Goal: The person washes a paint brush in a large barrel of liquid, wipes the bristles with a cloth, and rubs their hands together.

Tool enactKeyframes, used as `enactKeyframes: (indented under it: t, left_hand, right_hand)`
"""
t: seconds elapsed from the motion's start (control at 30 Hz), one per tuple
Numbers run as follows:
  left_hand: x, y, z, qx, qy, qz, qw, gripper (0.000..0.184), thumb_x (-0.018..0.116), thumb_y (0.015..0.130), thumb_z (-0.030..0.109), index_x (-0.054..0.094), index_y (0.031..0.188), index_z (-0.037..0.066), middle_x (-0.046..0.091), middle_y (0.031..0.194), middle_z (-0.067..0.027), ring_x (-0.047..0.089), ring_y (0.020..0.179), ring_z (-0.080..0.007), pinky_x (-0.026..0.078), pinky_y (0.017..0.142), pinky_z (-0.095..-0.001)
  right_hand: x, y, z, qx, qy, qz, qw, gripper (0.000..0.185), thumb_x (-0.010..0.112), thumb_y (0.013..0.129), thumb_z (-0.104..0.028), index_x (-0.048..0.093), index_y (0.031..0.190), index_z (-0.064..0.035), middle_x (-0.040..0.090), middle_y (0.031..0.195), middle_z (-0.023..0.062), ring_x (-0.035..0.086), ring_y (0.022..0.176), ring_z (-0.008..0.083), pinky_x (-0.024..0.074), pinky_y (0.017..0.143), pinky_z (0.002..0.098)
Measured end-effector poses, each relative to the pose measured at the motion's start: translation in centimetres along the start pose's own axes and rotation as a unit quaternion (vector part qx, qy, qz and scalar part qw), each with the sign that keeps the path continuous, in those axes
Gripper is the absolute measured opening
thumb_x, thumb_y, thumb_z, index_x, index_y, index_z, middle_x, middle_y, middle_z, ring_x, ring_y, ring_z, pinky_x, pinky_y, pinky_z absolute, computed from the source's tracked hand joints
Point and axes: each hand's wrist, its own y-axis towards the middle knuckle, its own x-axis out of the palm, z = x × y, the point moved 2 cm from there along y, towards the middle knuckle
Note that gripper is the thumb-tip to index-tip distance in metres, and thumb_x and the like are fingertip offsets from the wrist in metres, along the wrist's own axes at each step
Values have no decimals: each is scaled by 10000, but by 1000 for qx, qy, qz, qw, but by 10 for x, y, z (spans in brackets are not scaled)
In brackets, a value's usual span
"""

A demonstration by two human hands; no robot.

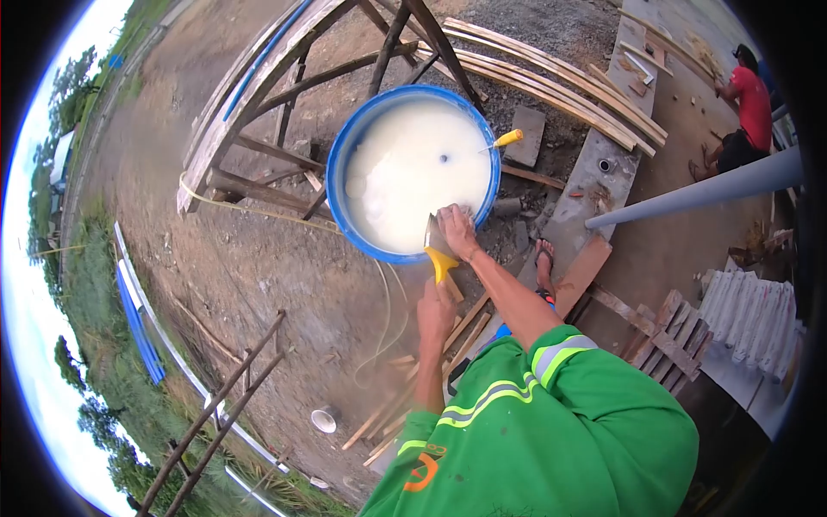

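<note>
A blue round tub (pixel 338 207) full of cloudy whitish water (pixel 413 164) stands in front of me. At its near rim my left hand (pixel 437 308) is closed round the yellow handle of a putty knife (pixel 441 260), its wide metal blade pointing up over the rim. My right hand (pixel 458 231) is above the water at the tub's near right side, its curled fingers against the blade. Part of the blade is hidden by these fingers. A second tool with a yellow handle (pixel 509 138) rests on the tub's right rim, its metal end over the water.
Behind the tub stands a rough wooden trestle (pixel 301 86). Long timber strips (pixel 560 82) lie at the back right, beside a concrete ledge (pixel 594 172). A grey pipe (pixel 698 189) slants across the right. Another person in a red shirt (pixel 751 108) crouches at far right. A white bucket (pixel 325 420) lies nearby.
</note>
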Motion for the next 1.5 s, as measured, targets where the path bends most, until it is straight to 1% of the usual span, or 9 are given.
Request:
enactKeyframes:
  t: [0.2, 0.3, 0.63, 0.7, 0.8, 0.83, 0.97, 1.33, 1.5]
  left_hand:
    - [-20, -28, -39, -25, -55, 79, 995, 334, 417, 986, 275, 557, 1099, -6, 554, 721, -168, 565, 656, -276, 433, 617, -396]
    - [-30, -42, -57, -71, -97, 94, 988, 363, 395, 986, 305, 549, 1026, -21, 578, 831, -263, 576, 790, -418, 434, 696, -455]
    - [-16, -79, -118, -150, -65, 100, 981, 381, 393, 988, 328, 543, 973, -22, 572, 882, -273, 560, 872, -435, 419, 725, -470]
    - [-18, -78, -106, -123, -92, 115, 981, 378, 393, 989, 327, 545, 987, -19, 570, 848, -247, 562, 827, -401, 421, 712, -454]
    - [-12, -69, -103, -109, -227, 126, 960, 359, 424, 985, 310, 548, 1037, -23, 544, 770, -149, 520, 708, -267, 417, 661, -389]
    - [-8, -65, -104, -87, -234, 138, 958, 352, 434, 984, 302, 547, 1046, -25, 534, 758, -124, 505, 691, -233, 413, 644, -370]
    - [-13, -61, -70, -52, -326, 145, 933, 284, 492, 983, 298, 548, 1108, 49, 457, 741, 44, 417, 612, -41, 375, 555, -208]
    - [-20, -50, -13, 41, -423, 80, 901, 293, 506, 982, 286, 558, 1166, 64, 466, 752, 71, 397, 595, -5, 343, 521, -177]
    - [-22, -41, -13, 64, -365, 60, 927, 315, 525, 963, 266, 565, 1183, 44, 548, 751, 4, 484, 653, -63, 413, 583, -243]
  right_hand:
    - [11, 33, 68, 163, 146, -22, 976, 294, 445, 944, -307, 522, 972, -25, 632, 800, 138, 609, 811, 292, 458, 760, 419]
    - [-13, 41, 39, 129, 104, -34, 986, 283, 453, 934, -267, 522, 992, 1, 636, 820, 161, 611, 829, 311, 464, 784, 423]
    - [-43, 11, -6, 67, 172, -43, 982, 193, 437, 948, -142, 481, 1064, 5, 562, 788, 122, 591, 663, 183, 497, 634, 337]
    - [-50, 7, 6, 113, 57, 8, 992, 261, 499, 919, -176, 510, 1114, -2, 594, 860, 146, 617, 747, 222, 500, 704, 363]
    - [-29, 0, 76, 72, -102, -208, 970, 361, 591, 848, -251, 583, 1129, -24, 626, 985, 180, 614, 896, 306, 472, 832, 408]
    - [-34, -10, 67, -105, -240, -238, 935, 313, 624, 833, -206, 636, 1058, 11, 646, 933, 158, 615, 889, 237, 471, 794, 359]
    - [-39, -12, 54, -25, -119, -300, 946, 385, 623, 823, -235, 629, 1135, -9, 642, 1038, 193, 597, 987, 311, 450, 890, 383]
    - [-115, 10, -129, 14, 229, -245, 942, 354, 475, 964, -200, 569, 1198, 47, 621, 1153, 163, 553, 1125, 200, 417, 966, 303]
    - [-137, -5, -220, -15, 139, -347, 927, 372, 491, 969, -242, 578, 1188, 45, 622, 1153, 163, 558, 1121, 184, 416, 976, 293]
